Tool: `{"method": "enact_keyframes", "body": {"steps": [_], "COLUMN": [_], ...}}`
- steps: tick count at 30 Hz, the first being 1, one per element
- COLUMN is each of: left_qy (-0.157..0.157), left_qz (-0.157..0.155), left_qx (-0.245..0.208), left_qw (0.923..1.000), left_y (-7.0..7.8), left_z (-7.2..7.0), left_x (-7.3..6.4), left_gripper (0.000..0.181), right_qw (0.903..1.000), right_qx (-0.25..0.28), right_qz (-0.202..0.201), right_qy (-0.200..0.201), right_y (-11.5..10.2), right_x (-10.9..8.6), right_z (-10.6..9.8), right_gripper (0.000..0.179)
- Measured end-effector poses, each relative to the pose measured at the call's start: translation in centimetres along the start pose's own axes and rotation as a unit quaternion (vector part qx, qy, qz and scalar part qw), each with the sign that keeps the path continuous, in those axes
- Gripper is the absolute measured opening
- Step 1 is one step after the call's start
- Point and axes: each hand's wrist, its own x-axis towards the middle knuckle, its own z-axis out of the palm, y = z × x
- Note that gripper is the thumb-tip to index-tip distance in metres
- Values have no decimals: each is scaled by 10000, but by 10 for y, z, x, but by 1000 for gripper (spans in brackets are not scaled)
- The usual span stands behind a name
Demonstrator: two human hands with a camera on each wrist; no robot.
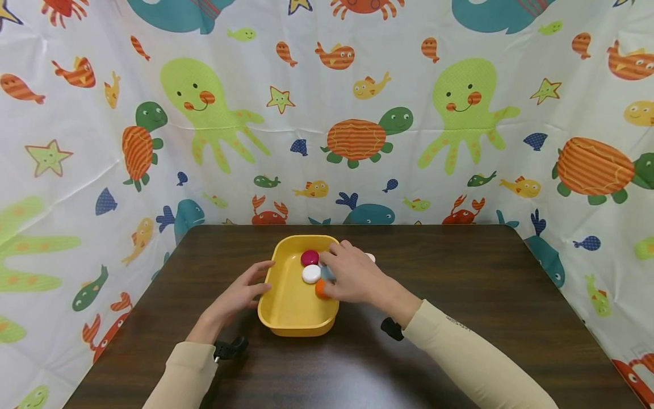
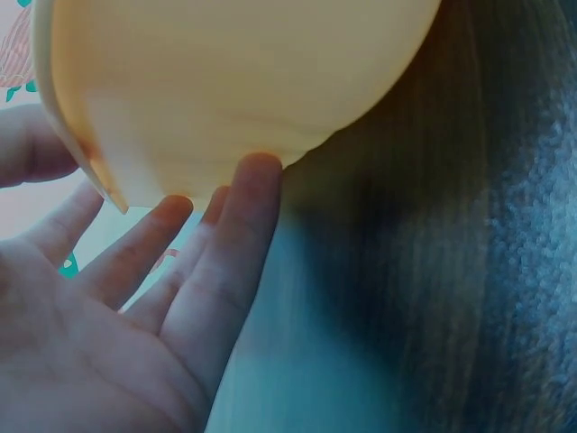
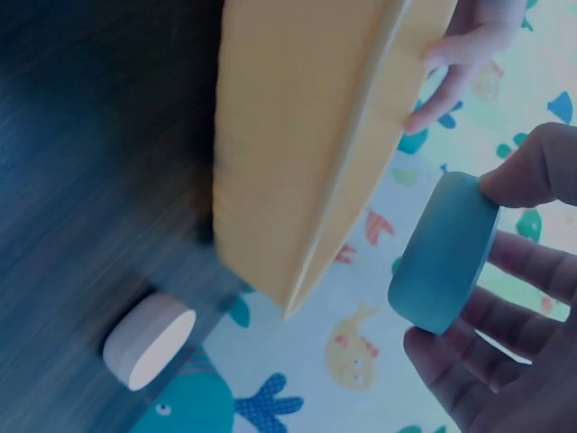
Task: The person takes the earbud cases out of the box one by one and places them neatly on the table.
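Box [image 1: 301, 332], yellow and long, in the middle of the dark table [image 1: 460, 272], with one short end near and the other far. Made with raised sides, perhaps good for keeping small things from rolling off.

Left hand [image 1: 240, 292] at the left side of the box, with fingers spread and touching the wall, not curled tight. Probably set there to keep the box from sliding.

Right hand [image 1: 355, 272] over the right side of the box, gripping a blue disc [image 1: 327, 274] between thumb and fingertips. Held by its edges, likely for an easy hold on something smooth and round. In the right wrist view, well apart from the rim.

Inside the box, three more discs: a pink disc [image 1: 309, 258] far, a white disc [image 1: 311, 274] just nearer, and an orange disc [image 1: 322, 289] nearest, partly hidden by the right hand. Bunched toward the far right part, maybe because of the short reach from that side.

Pale disc [image 1: 370, 257] on the table, right of the box, partly behind the right hand.

Far behind, a white cloth [image 1: 317, 96] with sea animals, hung like a wall.
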Motion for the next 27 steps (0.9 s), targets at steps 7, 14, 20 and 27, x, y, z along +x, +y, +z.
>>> {"method": "enact_keyframes", "body": {"steps": [7, 14, 20, 27], "left_qy": [-33, -21, -13, 29], "left_qz": [19, -34, -18, -32], "left_qx": [-29, -30, -9, 20], "left_qw": [10000, 10000, 10000, 10000], "left_y": [1, 2, 2, 2], "left_z": [0, 1, 1, 2], "left_x": [0, -1, -1, -2], "left_gripper": [61, 61, 60, 61], "right_qw": [9992, 9974, 9954, 9934], "right_qx": [-217, -178, -147, -180], "right_qz": [320, 678, 905, 1087], "right_qy": [60, 170, 263, 322], "right_y": [12, 30, 45, 64], "right_x": [-1, -3, -5, -6], "right_z": [-1, -1, 0, 2], "right_gripper": [40, 38, 35, 33]}}
